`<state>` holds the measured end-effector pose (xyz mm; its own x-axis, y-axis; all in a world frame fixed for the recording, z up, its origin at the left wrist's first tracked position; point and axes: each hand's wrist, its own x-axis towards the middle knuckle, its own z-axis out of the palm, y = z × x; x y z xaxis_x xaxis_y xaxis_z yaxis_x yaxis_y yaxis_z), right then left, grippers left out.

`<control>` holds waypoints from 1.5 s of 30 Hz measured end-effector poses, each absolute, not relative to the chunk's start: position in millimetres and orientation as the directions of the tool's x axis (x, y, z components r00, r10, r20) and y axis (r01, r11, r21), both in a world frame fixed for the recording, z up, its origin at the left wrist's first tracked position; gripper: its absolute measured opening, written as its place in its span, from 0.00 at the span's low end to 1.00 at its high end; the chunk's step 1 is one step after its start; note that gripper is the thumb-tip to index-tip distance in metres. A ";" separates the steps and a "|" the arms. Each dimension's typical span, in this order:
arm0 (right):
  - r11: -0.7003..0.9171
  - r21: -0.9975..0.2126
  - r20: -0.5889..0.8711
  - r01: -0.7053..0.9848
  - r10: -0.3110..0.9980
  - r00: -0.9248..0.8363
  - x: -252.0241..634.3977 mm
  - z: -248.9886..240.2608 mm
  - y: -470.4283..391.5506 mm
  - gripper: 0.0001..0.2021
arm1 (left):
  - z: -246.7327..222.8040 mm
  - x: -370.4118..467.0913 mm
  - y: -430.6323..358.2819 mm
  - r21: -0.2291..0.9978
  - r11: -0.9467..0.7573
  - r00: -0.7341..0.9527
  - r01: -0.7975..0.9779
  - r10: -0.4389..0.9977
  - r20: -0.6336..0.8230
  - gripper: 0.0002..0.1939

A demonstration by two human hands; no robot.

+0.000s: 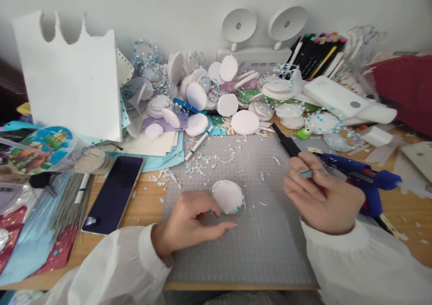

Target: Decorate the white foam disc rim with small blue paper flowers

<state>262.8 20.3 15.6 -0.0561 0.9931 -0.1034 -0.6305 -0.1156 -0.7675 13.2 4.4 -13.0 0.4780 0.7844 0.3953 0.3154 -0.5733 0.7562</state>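
My left hand point(192, 219) rests over the grey cutting mat, its thumb and fingers apart around the near left side of a round white disc point(227, 197). The disc lies flat, with small blue and white bits along its rim. My right hand point(320, 192) is closed, with a thin teal piece point(305, 174) showing between its fingers. Just beyond these fingers lies a long black tool point(286, 139), whose near end meets the hand; whether they touch I cannot tell. A blue glue gun point(367, 174) sits to the right of that hand.
White discs point(245, 122) and beaded wire sprigs are heaped along the back. Paper scraps point(205, 161) and a white marker point(199, 143) lie on the cutting mat point(236, 255). At left are a phone point(114, 194) and a lidded cup point(47, 147). A twin-headed lamp point(253, 55) stands behind.
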 end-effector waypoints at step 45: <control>0.054 -0.261 -0.005 -0.964 0.998 0.057 290.3 27.1 29.2 0.25 | 3.3 -13.1 44.1 0.882 -0.189 -0.507 0.431 0.758 0.410 0.16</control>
